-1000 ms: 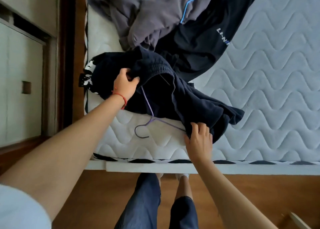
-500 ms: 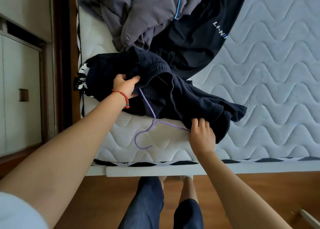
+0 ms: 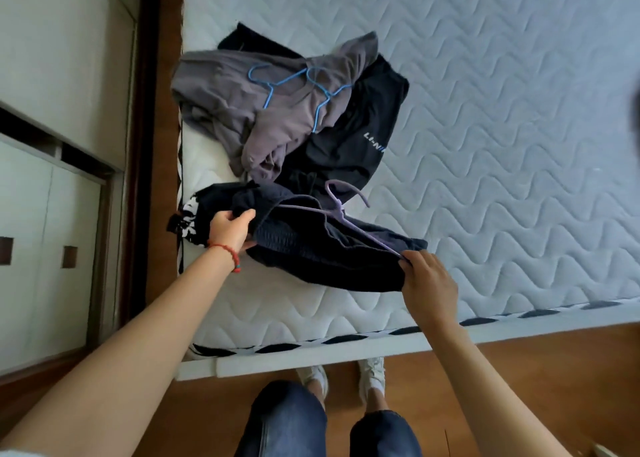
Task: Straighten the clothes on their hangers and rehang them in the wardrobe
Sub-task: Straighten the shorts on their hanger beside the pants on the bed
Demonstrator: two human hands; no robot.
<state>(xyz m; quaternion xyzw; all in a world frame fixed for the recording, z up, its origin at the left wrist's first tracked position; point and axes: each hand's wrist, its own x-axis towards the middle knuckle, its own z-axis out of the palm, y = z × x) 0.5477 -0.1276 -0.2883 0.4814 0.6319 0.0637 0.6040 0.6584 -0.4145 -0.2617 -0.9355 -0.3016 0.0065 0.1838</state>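
We see dark navy trousers bunched on a purple hanger; beyond them a grey garment bears blue hangers.

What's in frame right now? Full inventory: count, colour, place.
mattress: 1, white quilted, fills the right and centre
grey top: 1, grey, far pile near the mattress's left edge
blue hangers: 2, blue, on the grey top
black shorts: 1, black with white lettering, partly under the grey top
dark garment: 1, navy, near edge of the mattress
purple hanger: 1, purple, hook pointing away, partly inside the dark garment
wardrobe: 1, off-white, left
floor: wood, bottom
bracelet: 1, red, left wrist
left hand: grips the dark garment
right hand: pinches the purple hanger's end
legs: 2, blue jeans, white shoes
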